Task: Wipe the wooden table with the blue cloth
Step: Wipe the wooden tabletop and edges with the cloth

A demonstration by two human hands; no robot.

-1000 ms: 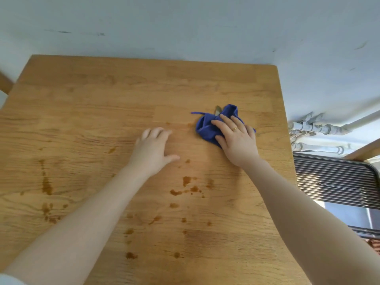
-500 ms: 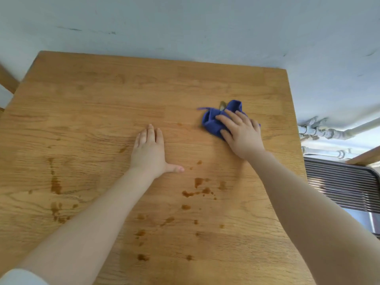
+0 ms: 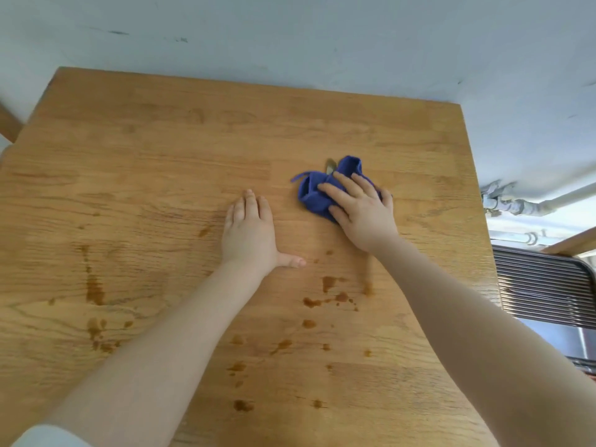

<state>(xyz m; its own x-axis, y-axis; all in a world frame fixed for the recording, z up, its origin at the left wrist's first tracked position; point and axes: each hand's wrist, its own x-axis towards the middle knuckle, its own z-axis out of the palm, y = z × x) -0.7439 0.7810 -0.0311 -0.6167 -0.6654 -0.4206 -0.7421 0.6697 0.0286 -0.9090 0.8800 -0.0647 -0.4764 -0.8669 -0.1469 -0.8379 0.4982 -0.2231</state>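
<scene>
The wooden table fills most of the view. A crumpled blue cloth lies on it right of centre, and my right hand presses down on it, fingers spread over the fabric. My left hand rests flat on the bare wood just left of the cloth, fingers together and thumb stuck out to the right. Brown stains dot the wood nearer to me, below both hands, and a brown streak with spots marks the left side.
A pale grey wall runs behind the table's far edge. White pipes and a ribbed metal surface lie off the right edge. A wooden piece shows at the far left.
My left hand's fingers have drawn together and it lies flatter on the wood, thumb stretched out. My right hand stays on the cloth, which has barely shifted. The camera has tilted a little.
</scene>
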